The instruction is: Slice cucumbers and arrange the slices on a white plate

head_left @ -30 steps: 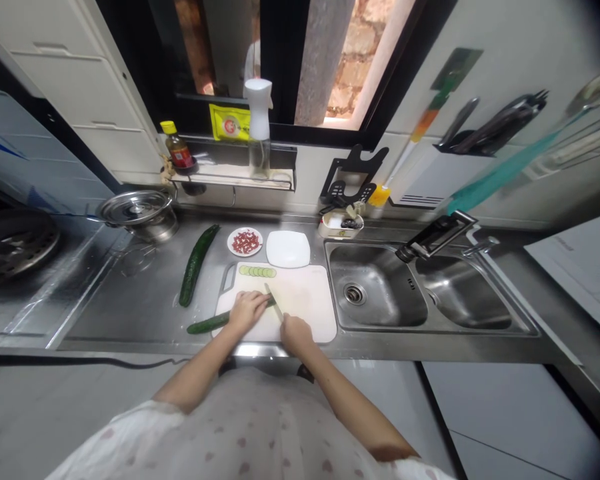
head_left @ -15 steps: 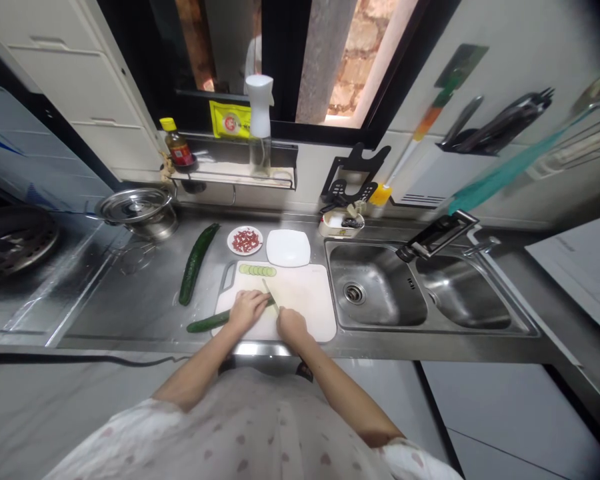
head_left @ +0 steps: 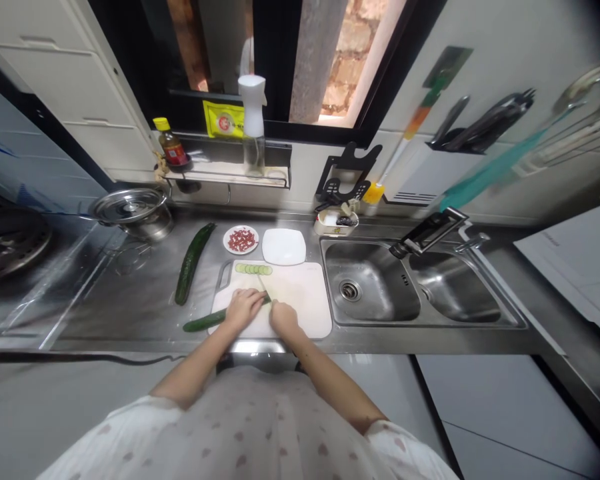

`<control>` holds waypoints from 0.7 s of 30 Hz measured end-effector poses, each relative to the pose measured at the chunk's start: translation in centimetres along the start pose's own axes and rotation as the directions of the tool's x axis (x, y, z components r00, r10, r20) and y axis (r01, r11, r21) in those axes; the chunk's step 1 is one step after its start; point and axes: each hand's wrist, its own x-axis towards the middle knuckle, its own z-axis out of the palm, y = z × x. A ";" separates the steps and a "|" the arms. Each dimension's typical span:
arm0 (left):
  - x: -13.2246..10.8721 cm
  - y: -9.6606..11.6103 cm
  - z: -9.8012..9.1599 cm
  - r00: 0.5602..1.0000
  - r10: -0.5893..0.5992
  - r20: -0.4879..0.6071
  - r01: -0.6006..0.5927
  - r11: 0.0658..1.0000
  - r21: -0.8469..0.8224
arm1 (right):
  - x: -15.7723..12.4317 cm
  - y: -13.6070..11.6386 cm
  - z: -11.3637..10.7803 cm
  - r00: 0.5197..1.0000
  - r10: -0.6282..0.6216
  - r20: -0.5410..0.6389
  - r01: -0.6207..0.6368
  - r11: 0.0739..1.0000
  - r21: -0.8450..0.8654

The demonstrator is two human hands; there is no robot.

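My left hand (head_left: 245,308) is closed over a cucumber (head_left: 203,323) that lies slantwise across the white cutting board (head_left: 305,310), its far end jutting past the board's left edge. In my right hand (head_left: 284,318) is a knife (head_left: 265,287), its blade at the cucumber's cut end, close to my left fingers. A row of overlapping cucumber slices (head_left: 253,269) lies along the board's upper left. Just behind the board stand a bare white plate (head_left: 284,247) and a small dish of chopped red pieces (head_left: 241,240). A second, whole cucumber (head_left: 194,264) rests on the counter to the left.
A double steel sink (head_left: 375,283) with a black faucet (head_left: 427,233) adjoins the board on the right. At the back left sits a lidded steel pot (head_left: 133,212). Above the counter, a wall shelf (head_left: 225,172) carries a sauce bottle (head_left: 171,145) and a spray bottle (head_left: 253,123).
The view has shifted slightly, moving everything a little to the left. My right hand and the knife are a little nearer to my left hand, which keeps its hold on the cucumber.
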 end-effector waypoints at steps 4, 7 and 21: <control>0.0 0.0 0.0 1.000 0.009 -0.008 -0.009 1.000 0.004 | -0.2 -0.1 0.2 1.000 0.007 -0.009 -0.006 1.000 0.010; -0.1 0.1 0.0 1.000 0.006 -0.007 -0.006 1.000 0.014 | -0.8 0.2 0.1 1.000 0.024 0.018 -0.024 1.000 0.005; -0.1 0.3 0.0 1.000 0.000 -0.014 0.001 1.000 0.028 | -3.4 0.9 0.2 0.994 0.071 0.083 -0.068 0.997 -0.038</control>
